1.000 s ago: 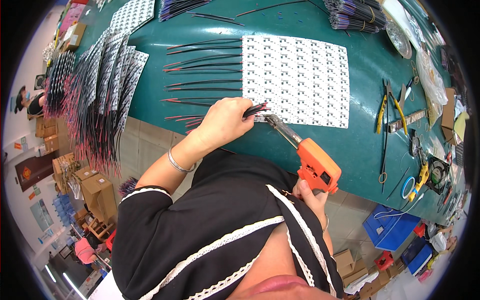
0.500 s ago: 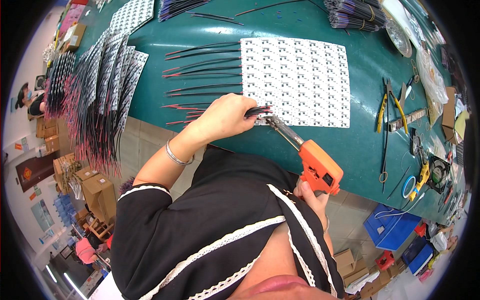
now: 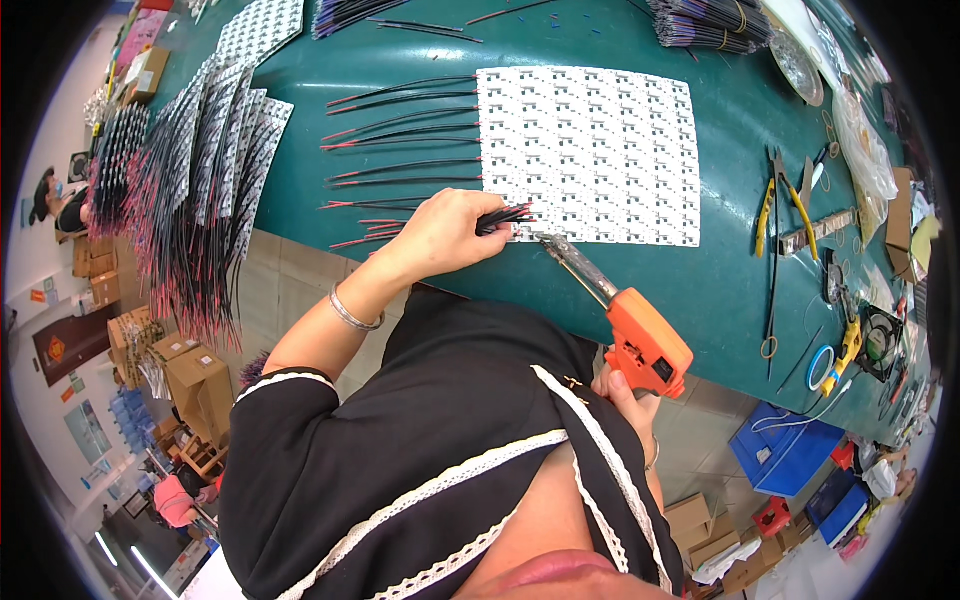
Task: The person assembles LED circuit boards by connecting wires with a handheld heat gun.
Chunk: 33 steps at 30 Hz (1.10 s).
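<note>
Green table (image 3: pixel 740 290) ran across the top half. On it, toward 1 o'clock, the white board sheet (image 3: pixel 590 155) lay flat, w/ red-tipped black wires (image 3: pixel 345 145) running off its 9 o'clock edge. Orange soldering gun (image 3: pixel 648 340) pointed in from the sheet's 5 o'clock, handle gripped in R hand (image 3: pixel 628 400). L hand (image 3: pixel 450 230) was closed round a wire bundle (image 3: pixel 512 215), ends facing 3 o'clock, at the sheet's 8 o'clock corner. Gun tip (image 3: pixel 547 240) was just beside those ends; contact unclear. Step in hand, prob.: soldering wires near that corner. Next move likely called for 1 wire end held steady on its pad, tip to joint.
</note>
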Available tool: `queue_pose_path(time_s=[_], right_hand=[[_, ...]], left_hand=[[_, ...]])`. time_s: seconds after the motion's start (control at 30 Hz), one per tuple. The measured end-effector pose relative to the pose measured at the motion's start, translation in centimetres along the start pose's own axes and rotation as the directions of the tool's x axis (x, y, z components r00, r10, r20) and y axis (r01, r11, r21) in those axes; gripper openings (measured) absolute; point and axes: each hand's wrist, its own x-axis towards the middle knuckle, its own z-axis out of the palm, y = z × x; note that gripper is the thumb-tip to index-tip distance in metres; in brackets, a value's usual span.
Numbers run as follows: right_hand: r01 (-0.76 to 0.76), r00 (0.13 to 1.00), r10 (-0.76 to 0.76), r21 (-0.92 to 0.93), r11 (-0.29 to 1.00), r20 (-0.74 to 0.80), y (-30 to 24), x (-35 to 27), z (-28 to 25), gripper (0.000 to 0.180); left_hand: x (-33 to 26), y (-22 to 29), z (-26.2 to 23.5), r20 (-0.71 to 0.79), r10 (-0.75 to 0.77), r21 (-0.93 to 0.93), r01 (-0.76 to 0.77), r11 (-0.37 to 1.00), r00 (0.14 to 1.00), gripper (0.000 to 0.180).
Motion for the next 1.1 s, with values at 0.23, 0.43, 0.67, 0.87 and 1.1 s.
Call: queue_pose_path(time_s=[0.23, 0.43, 0.67, 0.87, 1.1], right_hand=[[-0.019, 0.999, 0.02, -0.034, 0.999, 0.032, 0.5, 0.4, -0.1, 0.02], [-0.047, 0.998, 0.05, -0.092, 0.995, 0.033, 0.5, 0.8, 0.1, 0.02], [-0.03, 0.997, 0.039, -0.133, 0.991, 0.069, 0.7, 1.0, -0.3, 0.019], [-0.02, 0.999, 0.02, 0.001, 1.0, 0.026, 0.2, 1.0, 0.1, 0.019], [-0.001, 0.999, -0.001, 0.04, 0.999, 0.05, -0.4, 1.4, 0.1, 0.023]], left_hand=[[0.1, 0.4, 0.2, -0.007, -0.079, -0.06, 0.078, 0.995, 0.997, 0.018], [0.2, 0.6, 0.4, -0.038, -0.023, -0.026, 0.022, 0.999, 0.999, 0.017], [0.0, 1.6, 0.4, -0.045, -0.014, 0.101, 0.019, 0.995, 0.999, 0.014], [0.2, 1.6, 0.3, -0.002, -0.014, 0.139, 0.014, 0.99, 1.0, 0.014], [0.3, 0.6, 0.1, -0.014, 0.101, 0.054, -0.1, 0.994, 0.995, 0.013]])
